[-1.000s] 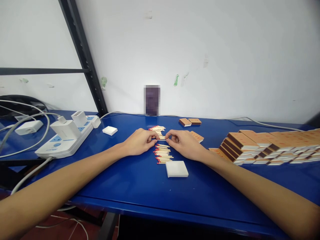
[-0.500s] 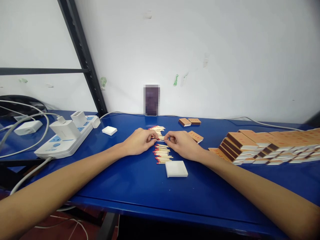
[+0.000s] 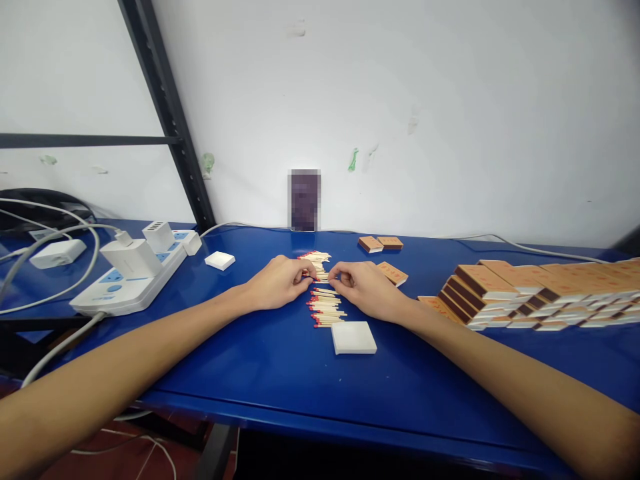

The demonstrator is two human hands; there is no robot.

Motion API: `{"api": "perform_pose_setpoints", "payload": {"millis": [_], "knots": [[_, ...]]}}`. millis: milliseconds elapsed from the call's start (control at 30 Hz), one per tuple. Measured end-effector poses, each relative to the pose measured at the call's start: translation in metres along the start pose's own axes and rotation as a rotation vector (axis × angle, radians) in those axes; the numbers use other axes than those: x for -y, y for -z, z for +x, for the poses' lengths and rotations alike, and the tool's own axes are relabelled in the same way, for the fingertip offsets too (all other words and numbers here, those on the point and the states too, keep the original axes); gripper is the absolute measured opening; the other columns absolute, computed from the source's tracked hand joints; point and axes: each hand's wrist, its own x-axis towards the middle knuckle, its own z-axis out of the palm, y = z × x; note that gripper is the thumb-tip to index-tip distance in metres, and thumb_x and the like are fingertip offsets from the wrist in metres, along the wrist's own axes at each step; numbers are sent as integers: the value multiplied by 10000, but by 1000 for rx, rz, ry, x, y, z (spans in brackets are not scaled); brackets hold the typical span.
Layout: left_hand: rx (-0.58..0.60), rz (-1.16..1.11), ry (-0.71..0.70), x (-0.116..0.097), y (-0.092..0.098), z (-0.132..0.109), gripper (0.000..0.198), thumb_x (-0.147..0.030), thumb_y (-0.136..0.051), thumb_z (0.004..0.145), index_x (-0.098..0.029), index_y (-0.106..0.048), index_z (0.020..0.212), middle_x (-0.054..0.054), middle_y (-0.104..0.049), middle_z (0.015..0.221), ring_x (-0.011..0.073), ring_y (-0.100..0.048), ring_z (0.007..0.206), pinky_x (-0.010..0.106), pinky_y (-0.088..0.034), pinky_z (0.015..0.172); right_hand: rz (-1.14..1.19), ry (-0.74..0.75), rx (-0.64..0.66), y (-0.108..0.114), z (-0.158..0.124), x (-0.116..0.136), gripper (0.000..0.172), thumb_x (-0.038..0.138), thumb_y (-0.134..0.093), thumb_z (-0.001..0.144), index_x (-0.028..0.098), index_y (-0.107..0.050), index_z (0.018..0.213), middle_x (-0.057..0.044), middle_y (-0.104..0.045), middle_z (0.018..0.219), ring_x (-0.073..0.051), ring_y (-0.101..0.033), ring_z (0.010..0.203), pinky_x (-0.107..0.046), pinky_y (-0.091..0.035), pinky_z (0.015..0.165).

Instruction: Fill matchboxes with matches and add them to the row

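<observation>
My left hand [image 3: 280, 285] and right hand [image 3: 365, 288], fingers nearly closed, flank matches [image 3: 326, 307] on the bench [image 3: 240, 373], apparently steadying both ends at once; whether any is pinched, I cannot tell.

Diffuse light brightens the wall [image 3: 250, 100] and glosses the blue tabletop [image 3: 260, 360], while coarse pixelation obscures an upright rectangle [image 3: 305, 200].

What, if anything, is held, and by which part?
A hold cannot be told: left hand is at red heads of matches, right hand at their plain ends.
</observation>
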Motion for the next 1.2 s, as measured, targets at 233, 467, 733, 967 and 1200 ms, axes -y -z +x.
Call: {"api": "perform_pose_setpoints", "payload": {"millis": [233, 467, 733, 967, 1200], "knots": [[-1, -11, 1, 1, 0, 0, 167, -213, -551, 871, -184, -675, 979, -50, -535, 567, 99, -489, 523, 212, -302, 544, 46, -21, 40, 1, -1, 2, 119, 228, -531, 850, 192, -641, 822, 45, -525, 571, -105, -424, 519, -242, -286, 518], [-3, 4, 10, -2, 1, 0, 170, -200, -550, 869, -182, -672, 987, -54, -532, 554, 100, -485, 515, 213, -305, 547, 137, -26, 25, 4, -5, 4, 146, 237, -521, 844, 187, -657, 857, 60, -458, 547, -103, -404, 513, -240, -282, 512], [3, 5, -7, -2, 1, -1, 179, -208, -544, 878, -172, -686, 982, -57, -501, 540, 92, -462, 497, 212, -309, 542, 11, -1, -39, 1, -1, 3, 214, 194, -506, 868, 169, -712, 918, 40, -509, 545, -107, -423, 503, -245, -279, 536], [9, 5, -16, -2, 2, -1, 204, -213, -536, 886, -180, -695, 1010, -57, -495, 535, 91, -451, 488, 213, -310, 544, -18, 32, -36, 1, 0, 2, 250, 189, -498, 877, 170, -741, 934, 29, -544, 558, -105, -418, 492, -245, -284, 539], [7, 8, -18, -2, 2, -1, 198, -209, -539, 883, -179, -692, 1005, -53, -511, 545, 93, -458, 492, 215, -319, 550, -31, 7, -27, -1, 2, 1, 243, 192, -505, 872, 168, -738, 938, 26, -540, 544, -112, -439, 503, -247, -286, 537]]}}
